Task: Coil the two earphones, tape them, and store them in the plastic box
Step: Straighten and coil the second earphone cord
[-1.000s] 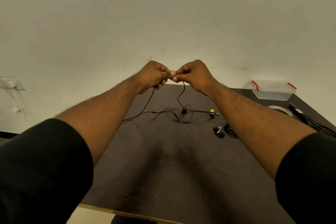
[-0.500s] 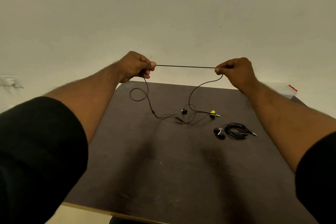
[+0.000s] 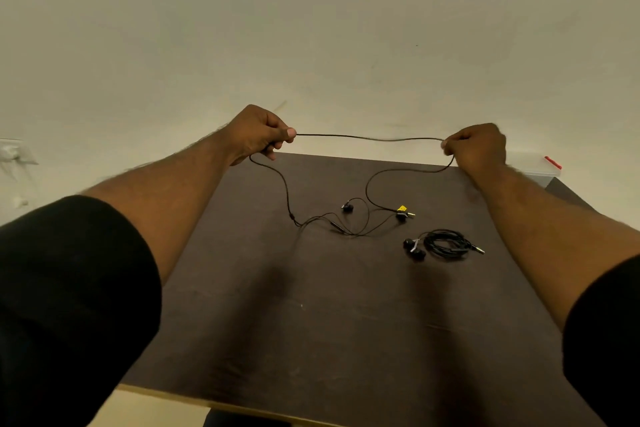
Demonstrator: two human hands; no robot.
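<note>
Farther apart now, left hand [image 3: 258, 133] and right hand [image 3: 476, 148] fingers pinch the earphone cable [image 3: 370, 138] between them

Loose black earphone [image 3: 367, 138]: cable stretch held taut above table, rest trailing down w/ buds and yellow-tagged plug. Second earphone [image 3: 446, 244] coiled, lying nearby. Plastic box [image 3: 533, 165], red clip, at far right edge.

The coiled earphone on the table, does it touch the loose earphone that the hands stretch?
Apart. The head view shows bare table between the coiled earphone and the loose earphone, nearest at its plug.
</note>
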